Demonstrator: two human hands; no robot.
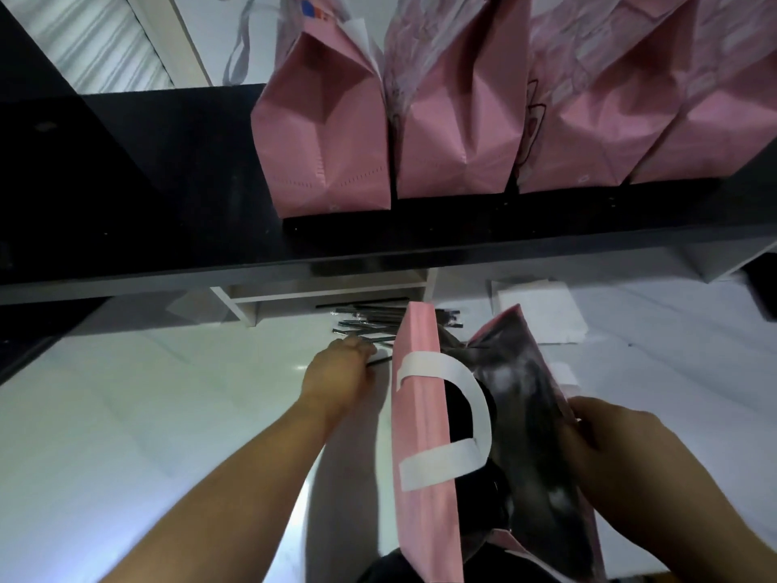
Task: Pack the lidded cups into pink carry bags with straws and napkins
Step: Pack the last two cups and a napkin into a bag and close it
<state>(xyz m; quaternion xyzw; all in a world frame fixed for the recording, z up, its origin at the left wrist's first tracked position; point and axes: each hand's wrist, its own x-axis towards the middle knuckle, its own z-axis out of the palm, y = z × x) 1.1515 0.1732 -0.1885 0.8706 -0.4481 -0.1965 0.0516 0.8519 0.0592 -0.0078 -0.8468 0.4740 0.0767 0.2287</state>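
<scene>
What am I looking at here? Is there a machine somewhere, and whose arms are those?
No machine: a person wears a wide-angle camera on the head, so this one picture looks forward and down at their own two bare arms. The left hand reaches to a pile of wrapped dark straws on the white counter and pinches one. The right hand grips the near edge of an open pink carry bag with a white handle, holding it open. Its inside is dark, so I cannot tell what is in it. Beyond the bag lies a stack of white napkins. Up on the black shelf stands a row of pink bags, seemingly packed already.
</scene>
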